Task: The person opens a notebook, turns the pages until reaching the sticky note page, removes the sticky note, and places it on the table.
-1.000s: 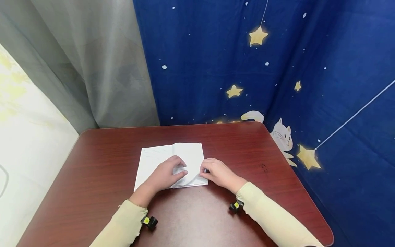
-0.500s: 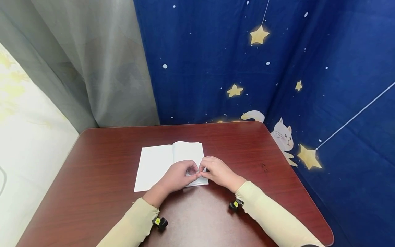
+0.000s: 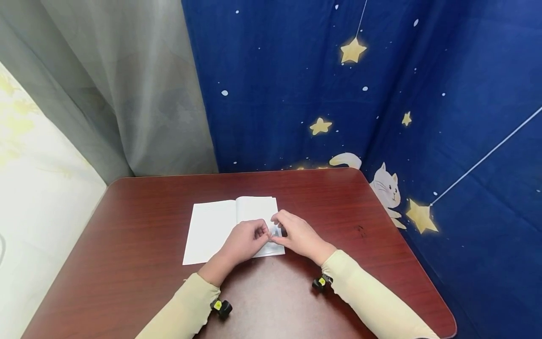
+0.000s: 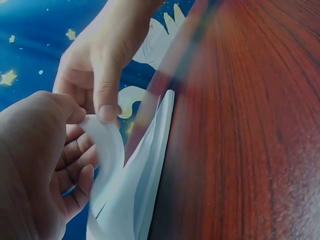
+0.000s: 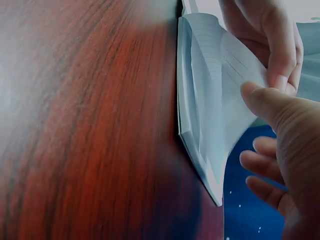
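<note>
A notebook (image 3: pixel 210 229) lies spread on the table, its pages white and faintly ruled. My left hand (image 3: pixel 244 241) pinches the lifted corner of a right-hand page (image 4: pixel 107 155) between thumb and fingertips; the page bends upward in a curl. Facing it across that corner is my right hand (image 3: pixel 299 236). In the right wrist view, the right thumb (image 5: pixel 260 100) is at the page's edge, while the other fingers (image 5: pixel 262 162) stay loosely bent and apart from it. Whether the right thumb touches the paper is hard to tell.
The reddish-brown wooden table (image 3: pixel 144 207) carries the notebook near its middle. Behind it hang a grey curtain (image 3: pixel 161 94) and a blue curtain (image 3: pixel 279 84) with stars and a white cat. A white patterned surface (image 3: pixel 38 188) borders the left side.
My left hand has moved right across the notebook to the page's corner and taken hold of it. The right hand has stayed near the corner, and its fingers have spread from the thumb.
</note>
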Demonstrator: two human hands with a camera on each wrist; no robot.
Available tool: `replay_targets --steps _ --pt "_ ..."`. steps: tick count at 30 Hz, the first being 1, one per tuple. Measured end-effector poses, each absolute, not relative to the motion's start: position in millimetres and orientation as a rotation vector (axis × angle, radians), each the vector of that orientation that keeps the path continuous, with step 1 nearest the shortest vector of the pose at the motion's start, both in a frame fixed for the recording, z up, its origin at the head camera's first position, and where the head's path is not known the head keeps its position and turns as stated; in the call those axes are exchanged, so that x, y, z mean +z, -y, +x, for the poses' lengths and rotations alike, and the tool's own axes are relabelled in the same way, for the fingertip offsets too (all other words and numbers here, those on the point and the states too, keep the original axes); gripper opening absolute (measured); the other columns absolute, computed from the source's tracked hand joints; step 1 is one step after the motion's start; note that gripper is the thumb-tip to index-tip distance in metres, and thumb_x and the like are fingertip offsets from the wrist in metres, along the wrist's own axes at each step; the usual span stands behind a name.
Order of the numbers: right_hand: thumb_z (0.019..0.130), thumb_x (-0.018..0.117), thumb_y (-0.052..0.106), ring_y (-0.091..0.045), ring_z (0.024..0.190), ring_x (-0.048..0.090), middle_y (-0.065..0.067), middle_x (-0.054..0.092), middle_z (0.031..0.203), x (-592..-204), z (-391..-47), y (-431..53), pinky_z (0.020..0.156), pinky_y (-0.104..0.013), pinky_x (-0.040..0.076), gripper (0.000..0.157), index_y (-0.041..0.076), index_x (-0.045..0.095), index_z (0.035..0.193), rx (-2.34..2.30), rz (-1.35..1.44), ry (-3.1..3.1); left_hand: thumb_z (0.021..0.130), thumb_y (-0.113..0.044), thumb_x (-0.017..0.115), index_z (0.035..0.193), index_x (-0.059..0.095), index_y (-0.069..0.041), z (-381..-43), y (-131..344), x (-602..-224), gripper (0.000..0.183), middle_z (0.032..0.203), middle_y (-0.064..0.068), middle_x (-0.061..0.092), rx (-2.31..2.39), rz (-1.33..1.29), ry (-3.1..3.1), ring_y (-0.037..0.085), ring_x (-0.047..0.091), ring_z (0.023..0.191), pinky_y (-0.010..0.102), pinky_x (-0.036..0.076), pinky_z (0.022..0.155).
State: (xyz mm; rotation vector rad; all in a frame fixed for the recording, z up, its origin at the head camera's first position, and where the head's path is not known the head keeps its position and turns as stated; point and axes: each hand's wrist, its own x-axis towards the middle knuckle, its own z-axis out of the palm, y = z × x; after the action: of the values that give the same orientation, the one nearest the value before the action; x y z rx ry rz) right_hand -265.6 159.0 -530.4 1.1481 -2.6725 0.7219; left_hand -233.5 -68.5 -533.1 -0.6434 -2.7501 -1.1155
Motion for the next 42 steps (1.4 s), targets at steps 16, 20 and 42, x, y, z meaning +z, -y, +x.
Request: replay_targets --steps 16,20,42 --pt "0.097 0.08 0.06 -0.037 0.152 0.049 -0.017 0.052 0.164 -554.8 -258.0 -157.3 0.117 -0.062 0.044 0.09 0.004 0.052 0.161 0.604 0.765 2.968 0.104 -0.026 0.076 0.077 0.061 -0.027 -232.0 77.9 -519.8 0.03 0.066 -0.013 0.054 -1.133 -0.612 2.73 0.007 0.052 0.064 0.029 0.045 0.062" --pt "0.098 0.076 0.063 -0.037 0.16 0.039 -0.015 0.041 0.174 -556.6 -257.7 -154.7 0.123 -0.063 0.037 0.091 0.007 0.05 0.165 0.542 0.838 3.001 0.104 -0.027 0.075 0.077 0.061 -0.029 -230.9 81.7 -516.6 0.031 0.067 -0.014 0.054 -1.123 -0.616 2.723 0.007 0.052 0.064 0.029 0.045 0.062" --pt "0.097 0.074 0.068 -0.035 0.163 0.036 -0.012 0.037 0.177 -556.0 -258.4 -152.0 0.127 -0.059 0.033 0.091 0.014 0.051 0.166 0.414 0.851 3.063 0.099 -0.017 0.075 0.088 0.064 -0.026 -214.5 128.9 -485.3 0.017 0.074 -0.013 0.059 -1.153 -0.62 2.688 0.01 0.057 0.072 0.031 0.05 0.067"
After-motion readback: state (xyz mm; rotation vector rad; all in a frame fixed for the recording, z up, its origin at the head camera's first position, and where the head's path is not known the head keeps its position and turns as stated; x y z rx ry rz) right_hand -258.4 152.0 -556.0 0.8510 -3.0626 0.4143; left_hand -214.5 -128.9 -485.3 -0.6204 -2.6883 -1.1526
